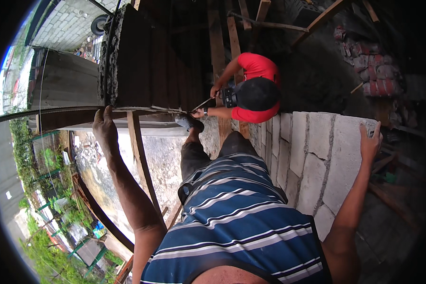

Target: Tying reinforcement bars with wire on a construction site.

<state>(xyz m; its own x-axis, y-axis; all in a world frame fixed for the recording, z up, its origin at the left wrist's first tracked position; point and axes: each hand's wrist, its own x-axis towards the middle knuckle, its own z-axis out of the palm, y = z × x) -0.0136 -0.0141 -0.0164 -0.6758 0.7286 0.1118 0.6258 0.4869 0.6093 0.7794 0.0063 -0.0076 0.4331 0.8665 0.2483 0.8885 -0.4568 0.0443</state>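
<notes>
My left hand (105, 130) reaches out to the left, its fingers hooked over a long dark bar (71, 110) that runs beside the slab edge. On the opposite side, my right hand (370, 139) grips the end of a grey concrete block wall (312, 180), thumb on the near face. Between them my shoe (189, 123) rests by a ledge. Just ahead, a co-worker in a red shirt (255, 64) and dark cap bends over, both hands on a thin rod (202, 104) close to my foot.
Timber posts (216, 42) stand upright beside the co-worker. A wooden brace (141, 151) slants under my left arm. Stacked sacks (378, 71) lie at the far right. Down on the left are plants (57, 165) and a mesh fence; a block wall (68, 23) rises beyond.
</notes>
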